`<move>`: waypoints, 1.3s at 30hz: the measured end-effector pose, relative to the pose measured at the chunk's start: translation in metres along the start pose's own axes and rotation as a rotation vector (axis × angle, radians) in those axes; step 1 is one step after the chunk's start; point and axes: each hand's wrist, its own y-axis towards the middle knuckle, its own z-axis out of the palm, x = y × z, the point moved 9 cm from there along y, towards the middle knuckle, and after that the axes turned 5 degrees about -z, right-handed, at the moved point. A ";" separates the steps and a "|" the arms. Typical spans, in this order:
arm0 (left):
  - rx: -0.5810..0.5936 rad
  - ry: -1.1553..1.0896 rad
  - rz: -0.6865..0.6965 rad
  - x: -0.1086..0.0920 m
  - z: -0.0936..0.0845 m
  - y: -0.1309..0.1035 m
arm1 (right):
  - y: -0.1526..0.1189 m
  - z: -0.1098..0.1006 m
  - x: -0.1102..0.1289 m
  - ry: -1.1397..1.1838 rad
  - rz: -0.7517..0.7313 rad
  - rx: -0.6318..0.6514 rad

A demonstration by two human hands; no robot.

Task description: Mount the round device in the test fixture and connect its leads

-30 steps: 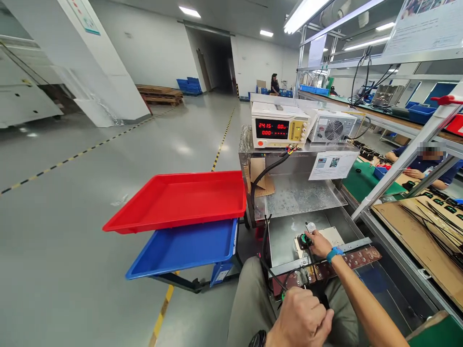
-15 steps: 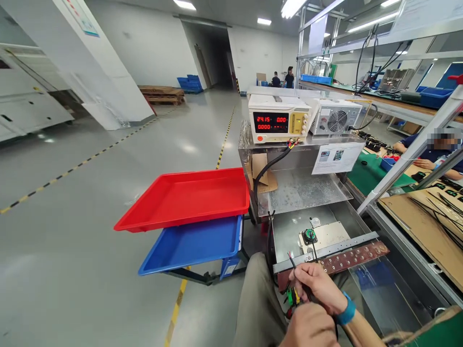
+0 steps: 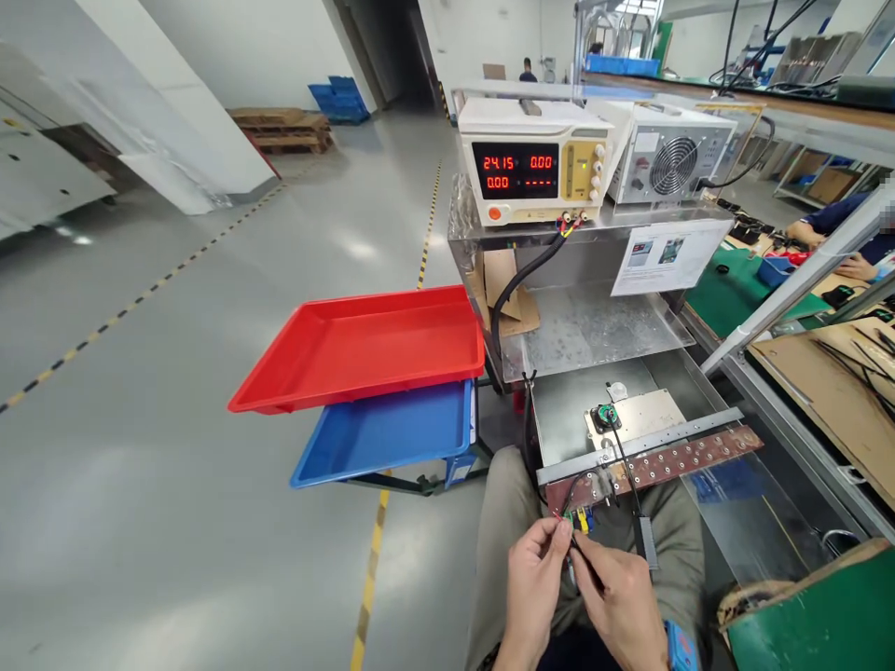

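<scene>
Hands meet over the lap: left hand and right hand pinch thin wires, seemingly at green and yellow clips; steady, aligned fingers matter. Beyond, power supply glows.

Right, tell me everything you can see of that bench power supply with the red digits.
The power supply is a cream-white box with a dark display panel, lit red digits reading 24.15, 0.00 and 0.00, a yellowish control strip with pale knobs and an orange round button low on its front. It stands upright on the top of a shiny metal shelf, beside a grey fan-fronted unit. A black cable with red and yellow leads plugs into its front terminals and hangs down.
</scene>
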 end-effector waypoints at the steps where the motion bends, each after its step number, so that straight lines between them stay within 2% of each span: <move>1: 0.028 -0.032 -0.034 0.005 0.002 -0.001 | -0.002 0.000 -0.001 0.036 0.020 -0.002; 3: 0.080 -0.099 -0.090 0.015 0.005 -0.002 | -0.007 0.002 -0.008 0.150 0.095 0.012; 5: 0.126 -0.138 -0.132 0.024 0.008 -0.001 | -0.013 0.014 -0.022 0.326 0.223 0.077; 8: 0.131 -0.009 -0.134 0.034 0.007 0.004 | -0.019 0.028 -0.038 0.477 0.325 0.094; 12: 0.019 0.189 -0.072 0.043 -0.007 0.011 | -0.013 0.019 -0.036 0.230 0.204 -0.065; 14: -0.037 0.276 -0.027 0.044 -0.014 0.010 | -0.009 0.017 -0.030 0.129 0.160 -0.092; 17: -0.069 0.453 0.114 0.033 -0.016 0.005 | -0.002 0.020 -0.023 0.061 0.134 -0.078; 23: -0.024 0.607 0.316 0.020 -0.011 0.003 | 0.007 0.023 -0.017 -0.123 0.097 -0.028; 31: 0.089 0.715 0.355 0.026 -0.004 0.009 | 0.011 0.023 -0.005 -0.338 0.037 -0.004; 39: 0.148 0.854 0.543 0.008 0.003 0.003 | 0.015 0.032 -0.009 -0.375 0.073 0.096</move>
